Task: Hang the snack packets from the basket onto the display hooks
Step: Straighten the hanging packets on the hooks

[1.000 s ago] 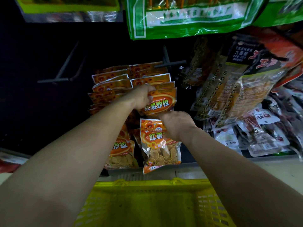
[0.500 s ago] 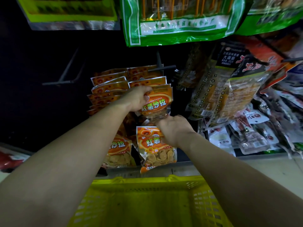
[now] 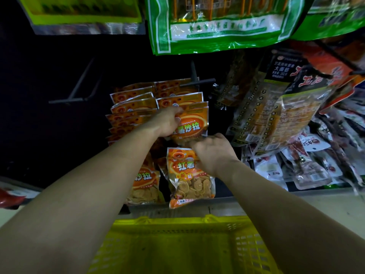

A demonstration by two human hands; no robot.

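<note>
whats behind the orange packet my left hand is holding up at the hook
A stack of matching orange packets, only their top edges showing, hangs below the hook. The held packet and the left hand cover their lower parts.

Dim, deep shadows, wide-angle edge distortion.

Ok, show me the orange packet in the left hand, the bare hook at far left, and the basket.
Orange packet [image 3: 192, 125], head view, printed front.
Bare hook [image 3: 69, 100], head view, horizontal bar.
Yellow basket [image 3: 177, 223], head view, far rim.
</note>
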